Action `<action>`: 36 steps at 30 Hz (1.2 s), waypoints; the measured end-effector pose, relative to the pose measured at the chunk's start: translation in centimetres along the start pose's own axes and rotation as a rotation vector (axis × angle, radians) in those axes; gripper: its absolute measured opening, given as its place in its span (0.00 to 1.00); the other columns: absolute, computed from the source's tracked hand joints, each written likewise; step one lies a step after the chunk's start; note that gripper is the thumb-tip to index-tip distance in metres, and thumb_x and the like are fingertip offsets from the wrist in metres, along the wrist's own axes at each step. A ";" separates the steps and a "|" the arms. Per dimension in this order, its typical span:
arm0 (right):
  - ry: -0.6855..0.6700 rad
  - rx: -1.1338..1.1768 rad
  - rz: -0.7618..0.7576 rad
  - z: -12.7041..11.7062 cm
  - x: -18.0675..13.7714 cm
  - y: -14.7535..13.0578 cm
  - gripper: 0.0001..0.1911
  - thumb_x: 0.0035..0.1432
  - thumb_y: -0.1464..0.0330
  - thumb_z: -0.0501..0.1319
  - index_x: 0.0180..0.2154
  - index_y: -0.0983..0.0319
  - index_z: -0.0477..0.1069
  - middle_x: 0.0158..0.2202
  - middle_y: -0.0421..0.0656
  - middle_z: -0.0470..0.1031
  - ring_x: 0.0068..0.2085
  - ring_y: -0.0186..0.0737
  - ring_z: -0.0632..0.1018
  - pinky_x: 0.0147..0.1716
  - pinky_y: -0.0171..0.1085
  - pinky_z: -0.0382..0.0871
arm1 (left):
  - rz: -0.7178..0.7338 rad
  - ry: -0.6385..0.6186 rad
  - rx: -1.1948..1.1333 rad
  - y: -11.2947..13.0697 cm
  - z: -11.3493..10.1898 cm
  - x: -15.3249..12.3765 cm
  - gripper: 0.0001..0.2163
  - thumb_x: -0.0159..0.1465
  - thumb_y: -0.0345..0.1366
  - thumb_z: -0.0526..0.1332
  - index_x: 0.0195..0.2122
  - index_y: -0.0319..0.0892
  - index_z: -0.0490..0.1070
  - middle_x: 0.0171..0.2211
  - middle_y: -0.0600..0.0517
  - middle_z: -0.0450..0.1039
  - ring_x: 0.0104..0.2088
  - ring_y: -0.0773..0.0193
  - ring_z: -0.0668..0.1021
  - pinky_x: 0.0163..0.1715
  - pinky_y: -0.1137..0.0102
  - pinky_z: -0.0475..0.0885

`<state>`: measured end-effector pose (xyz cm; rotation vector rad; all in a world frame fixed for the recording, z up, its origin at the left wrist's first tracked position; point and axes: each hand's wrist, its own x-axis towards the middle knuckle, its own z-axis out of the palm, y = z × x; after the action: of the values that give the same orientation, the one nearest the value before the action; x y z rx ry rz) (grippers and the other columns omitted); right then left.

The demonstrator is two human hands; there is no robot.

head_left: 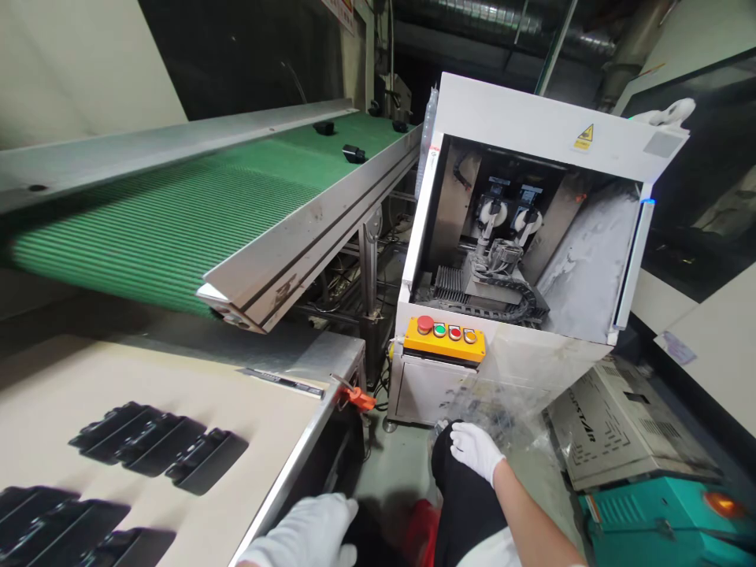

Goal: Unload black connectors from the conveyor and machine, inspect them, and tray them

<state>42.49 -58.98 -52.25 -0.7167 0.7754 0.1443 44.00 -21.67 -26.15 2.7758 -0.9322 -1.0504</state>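
Note:
My left hand (304, 529), in a white glove, is held near the table's front edge at the bottom of the view. Its fingers are loosely stretched and nothing shows in them. My right hand (476, 450), also white-gloved, lies flat over my knee, in dark trousers, with nothing in it. To the left, several black moulded plastic parts (201, 461) lie in rows on the beige table top (248, 425). A thin strip like a ruler or blade (289, 383) rests at the table's far edge.
A green conveyor belt (194, 205) carries several small black parts (354, 153). Ahead stands a white machine (508, 110) with an open front and a yellow button box (442, 340). An orange-handled tool (358, 398) sits at the table corner. A teal machine (655, 524) stands right.

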 end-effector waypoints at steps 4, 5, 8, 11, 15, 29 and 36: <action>-0.003 0.005 -0.001 0.1 -0.3 0.1 0.07 0.61 0.68 0.65 0.38 0.66 0.77 0.32 0.46 0.80 0.29 0.34 0.78 0.37 0.37 0.75 | 0.020 0.007 -0.002 0.0 0.2 0.1 0.26 0.66 0.38 0.57 0.63 0.34 0.74 0.60 0.35 0.75 0.61 0.39 0.77 0.65 0.52 0.69; -0.004 0.004 -0.001 0.1 -0.3 0.1 0.07 0.61 0.68 0.65 0.38 0.65 0.76 0.32 0.46 0.80 0.29 0.34 0.78 0.37 0.36 0.75 | 0.019 0.007 -0.003 0.0 0.2 0.0 0.26 0.66 0.38 0.57 0.63 0.34 0.74 0.59 0.34 0.75 0.60 0.39 0.77 0.65 0.52 0.69; -0.005 0.002 -0.002 0.3 -0.5 0.2 0.06 0.59 0.68 0.66 0.38 0.65 0.76 0.31 0.45 0.80 0.29 0.34 0.78 0.36 0.36 0.75 | -0.001 -0.005 -0.008 0.0 0.1 0.0 0.26 0.66 0.38 0.58 0.64 0.34 0.73 0.60 0.35 0.75 0.61 0.40 0.77 0.66 0.54 0.69; -0.007 0.001 0.002 0.3 -0.5 0.2 0.06 0.58 0.69 0.67 0.38 0.65 0.76 0.31 0.44 0.80 0.28 0.33 0.77 0.36 0.35 0.75 | -0.009 -0.006 -0.008 0.0 0.0 -0.2 0.26 0.66 0.38 0.59 0.64 0.34 0.73 0.60 0.35 0.75 0.62 0.42 0.76 0.66 0.55 0.69; -0.007 0.002 0.004 0.3 -0.5 0.1 0.05 0.60 0.69 0.66 0.37 0.65 0.76 0.30 0.44 0.79 0.27 0.33 0.77 0.35 0.35 0.75 | 0.000 -0.004 0.010 0.4 -0.3 -0.4 0.25 0.66 0.38 0.59 0.63 0.34 0.74 0.60 0.34 0.75 0.60 0.40 0.77 0.64 0.54 0.70; 0.004 0.000 -0.007 0.3 -0.5 0.4 0.06 0.60 0.68 0.66 0.38 0.65 0.76 0.32 0.46 0.80 0.28 0.34 0.77 0.36 0.36 0.76 | 0.005 0.016 0.000 0.0 0.4 -0.1 0.27 0.64 0.38 0.58 0.64 0.34 0.73 0.59 0.34 0.75 0.60 0.39 0.77 0.64 0.53 0.70; -0.003 -0.007 -0.008 0.5 -0.5 0.2 0.06 0.59 0.68 0.66 0.37 0.65 0.76 0.32 0.46 0.79 0.28 0.34 0.77 0.36 0.36 0.76 | 0.007 -0.003 0.015 0.1 0.1 -0.2 0.27 0.65 0.39 0.58 0.64 0.34 0.73 0.59 0.34 0.75 0.61 0.39 0.77 0.65 0.53 0.69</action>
<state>42.37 -58.48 -51.78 -0.7261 0.7697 0.1404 43.77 -21.60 -26.07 2.7813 -0.9531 -1.0518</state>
